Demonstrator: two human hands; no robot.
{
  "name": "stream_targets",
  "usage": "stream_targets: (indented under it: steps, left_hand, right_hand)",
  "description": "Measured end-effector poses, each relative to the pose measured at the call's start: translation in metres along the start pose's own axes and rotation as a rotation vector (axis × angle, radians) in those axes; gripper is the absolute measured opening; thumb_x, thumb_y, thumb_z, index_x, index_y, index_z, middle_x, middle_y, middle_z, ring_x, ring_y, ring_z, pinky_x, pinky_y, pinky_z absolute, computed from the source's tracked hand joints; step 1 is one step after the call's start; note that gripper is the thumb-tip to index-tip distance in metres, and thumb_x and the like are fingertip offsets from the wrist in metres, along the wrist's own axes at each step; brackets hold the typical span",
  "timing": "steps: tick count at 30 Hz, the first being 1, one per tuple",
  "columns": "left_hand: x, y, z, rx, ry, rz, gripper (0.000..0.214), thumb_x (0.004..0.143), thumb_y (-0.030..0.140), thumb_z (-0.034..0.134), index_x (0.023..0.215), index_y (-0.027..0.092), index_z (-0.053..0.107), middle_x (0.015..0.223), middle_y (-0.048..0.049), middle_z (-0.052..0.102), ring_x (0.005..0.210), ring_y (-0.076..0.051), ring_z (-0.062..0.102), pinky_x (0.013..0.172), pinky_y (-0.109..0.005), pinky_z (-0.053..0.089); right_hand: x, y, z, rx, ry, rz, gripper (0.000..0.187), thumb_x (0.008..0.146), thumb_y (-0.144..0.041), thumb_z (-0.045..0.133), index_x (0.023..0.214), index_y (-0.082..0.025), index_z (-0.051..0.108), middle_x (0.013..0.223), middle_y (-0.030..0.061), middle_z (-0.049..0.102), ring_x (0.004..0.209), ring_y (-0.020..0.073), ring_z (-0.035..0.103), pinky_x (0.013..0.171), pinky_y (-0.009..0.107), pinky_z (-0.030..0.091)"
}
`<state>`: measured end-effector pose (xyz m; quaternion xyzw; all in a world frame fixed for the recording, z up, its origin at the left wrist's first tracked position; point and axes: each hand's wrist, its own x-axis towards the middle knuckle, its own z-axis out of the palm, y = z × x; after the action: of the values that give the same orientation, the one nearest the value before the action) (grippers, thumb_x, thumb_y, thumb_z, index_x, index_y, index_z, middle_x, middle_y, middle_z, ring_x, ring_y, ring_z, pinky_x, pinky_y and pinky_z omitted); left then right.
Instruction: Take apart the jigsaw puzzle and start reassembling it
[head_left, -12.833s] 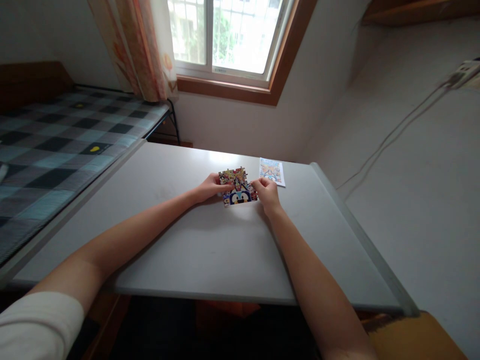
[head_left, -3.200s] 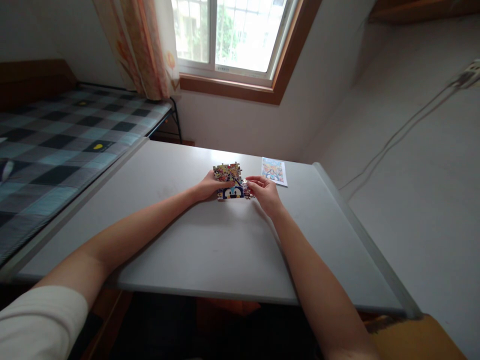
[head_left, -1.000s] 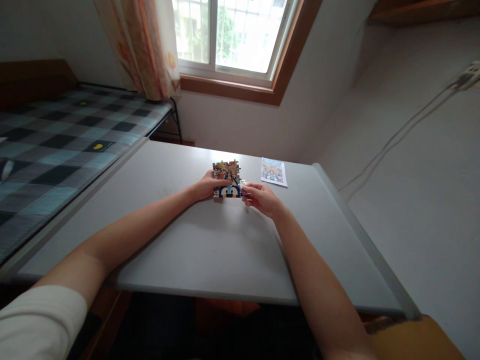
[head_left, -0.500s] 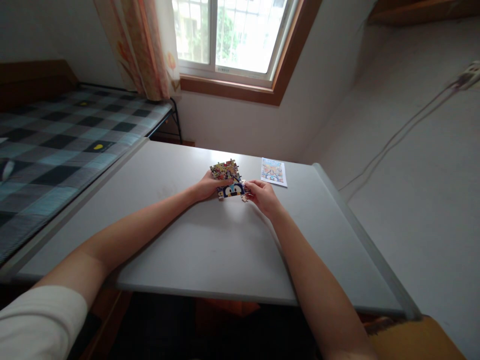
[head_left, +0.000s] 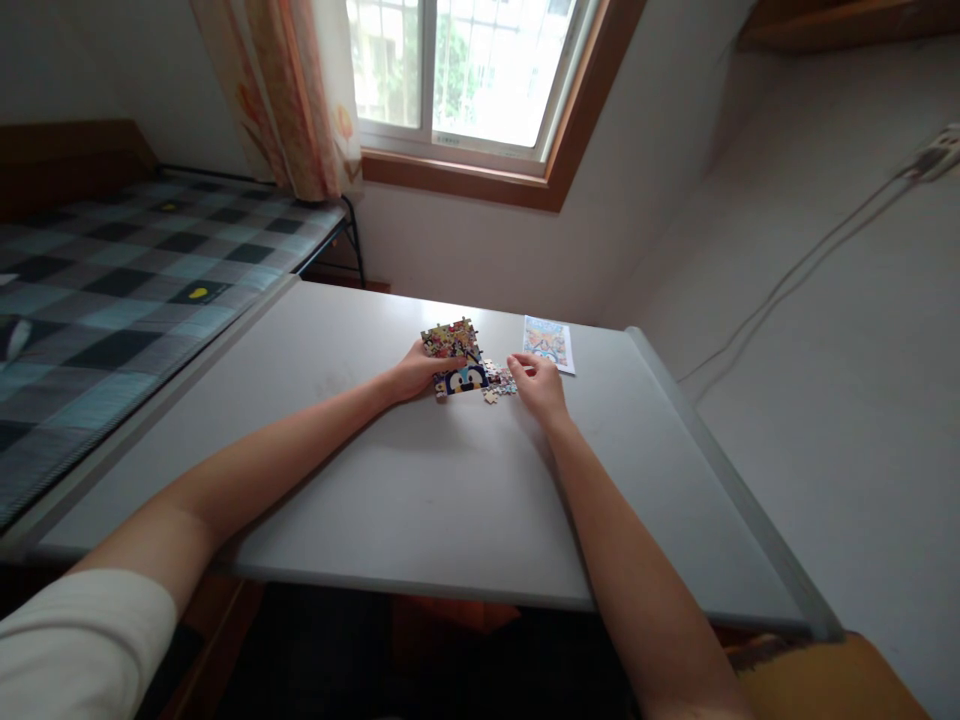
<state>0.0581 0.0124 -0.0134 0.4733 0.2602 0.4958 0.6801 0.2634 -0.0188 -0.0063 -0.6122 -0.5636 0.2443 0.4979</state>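
My left hand (head_left: pixel 417 372) grips a partly joined jigsaw puzzle (head_left: pixel 466 381), its thumb laid across the front. The joined part shows a colourful crowded picture and a dark blue cartoon face with white eyes. Just right of it, several loose puzzle pieces (head_left: pixel 501 380) lie in a small pile on the table. My right hand (head_left: pixel 538 382) hovers at the right side of that pile, thumb and fingertips pinched together. Whether a small piece sits in that pinch is too small to make out.
A printed picture card (head_left: pixel 551 340) lies behind my right hand on the white table (head_left: pixel 420 490). Left of the table stands a bed with a checked cover (head_left: pixel 150 260). A window (head_left: pixel 480 80) with a curtain (head_left: pixel 292 100) is beyond; a cable (head_left: pixel 795 262) runs along the right wall.
My right hand has moved off the joined puzzle to the right, uncovering the loose pieces. My left hand and the puzzle in it have stayed almost in place.
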Motion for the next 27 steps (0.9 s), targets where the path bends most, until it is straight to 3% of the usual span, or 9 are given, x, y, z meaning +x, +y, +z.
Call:
stream_targets:
  steps: [2, 4, 6, 9, 14, 21, 23, 27]
  left_hand:
    - [0.001, 0.000, 0.000, -0.004, 0.011, 0.001, 0.047, 0.056, 0.018, 0.085, 0.099, 0.011, 0.069, 0.098, -0.0102, 0.073, 0.087, -0.024, 0.069, 0.090, -0.041, 0.053]
    - [0.001, 0.000, -0.001, -0.013, 0.021, 0.001, 0.045, 0.057, 0.018, 0.084, 0.099, 0.011, 0.069, 0.098, -0.0101, 0.073, 0.086, -0.023, 0.069, 0.090, -0.041, 0.053]
    - [0.002, 0.000, -0.002, -0.018, 0.031, 0.010, 0.044, 0.057, 0.018, 0.084, 0.098, 0.010, 0.070, 0.099, -0.0103, 0.073, 0.087, -0.023, 0.069, 0.090, -0.040, 0.054]
    - [0.002, 0.000, -0.002, -0.017, 0.036, 0.024, 0.043, 0.057, 0.018, 0.084, 0.098, 0.010, 0.070, 0.100, -0.0109, 0.073, 0.088, -0.024, 0.069, 0.090, -0.040, 0.053]
    - [0.003, -0.002, -0.003, -0.007, 0.043, 0.032, 0.044, 0.057, 0.019, 0.084, 0.097, 0.009, 0.070, 0.099, -0.0114, 0.073, 0.088, -0.024, 0.069, 0.090, -0.041, 0.054]
    - [0.005, -0.002, -0.004, -0.029, 0.030, 0.042, 0.042, 0.058, 0.017, 0.084, 0.097, 0.010, 0.070, 0.098, -0.0102, 0.073, 0.086, -0.022, 0.069, 0.090, -0.040, 0.054]
    - [0.005, -0.002, -0.003, -0.044, 0.031, 0.035, 0.042, 0.058, 0.016, 0.084, 0.097, 0.009, 0.070, 0.097, -0.0102, 0.073, 0.085, -0.022, 0.069, 0.089, -0.040, 0.054]
    - [0.004, 0.000, -0.003, -0.068, 0.031, 0.014, 0.042, 0.058, 0.016, 0.084, 0.097, 0.010, 0.069, 0.097, -0.0103, 0.073, 0.084, -0.023, 0.070, 0.088, -0.041, 0.055]
  right_hand:
    - [-0.001, 0.000, 0.000, -0.050, -0.036, -0.061, 0.047, 0.073, -0.059, 0.060, 0.079, -0.014, 0.071, 0.085, 0.0107, 0.069, 0.069, 0.0178, 0.059, 0.070, 0.033, 0.046]
    - [-0.004, -0.004, 0.002, 0.010, -0.176, -0.088, 0.050, 0.076, -0.062, 0.055, 0.076, -0.014, 0.070, 0.075, 0.0080, 0.067, 0.064, 0.0164, 0.057, 0.064, 0.030, 0.044]
    - [-0.008, -0.010, 0.004, 0.082, -0.299, -0.081, 0.051, 0.074, -0.064, 0.057, 0.072, -0.014, 0.068, 0.065, 0.0046, 0.064, 0.057, 0.0141, 0.053, 0.055, 0.027, 0.040]
    - [-0.012, -0.017, 0.006, 0.143, -0.355, -0.065, 0.048, 0.068, -0.062, 0.064, 0.070, -0.015, 0.066, 0.059, 0.0018, 0.059, 0.052, 0.0117, 0.049, 0.050, 0.025, 0.035]
    - [-0.013, -0.017, 0.006, 0.112, -0.324, -0.106, 0.044, 0.071, -0.059, 0.064, 0.070, -0.015, 0.065, 0.058, 0.0013, 0.058, 0.051, 0.0113, 0.047, 0.049, 0.025, 0.037]
    - [-0.015, -0.021, 0.004, -0.074, -0.187, -0.406, 0.035, 0.080, -0.050, 0.061, 0.067, -0.017, 0.064, 0.073, 0.0036, 0.059, 0.060, 0.0115, 0.052, 0.061, 0.028, 0.044]
    - [-0.015, -0.022, 0.005, -0.027, -0.182, -0.393, 0.035, 0.079, -0.051, 0.061, 0.068, -0.017, 0.064, 0.074, 0.0036, 0.059, 0.060, 0.0116, 0.052, 0.059, 0.027, 0.044]
    - [-0.011, -0.019, 0.006, 0.101, -0.142, -0.224, 0.040, 0.078, -0.057, 0.059, 0.073, -0.017, 0.063, 0.069, 0.0030, 0.061, 0.059, 0.0132, 0.054, 0.056, 0.026, 0.043]
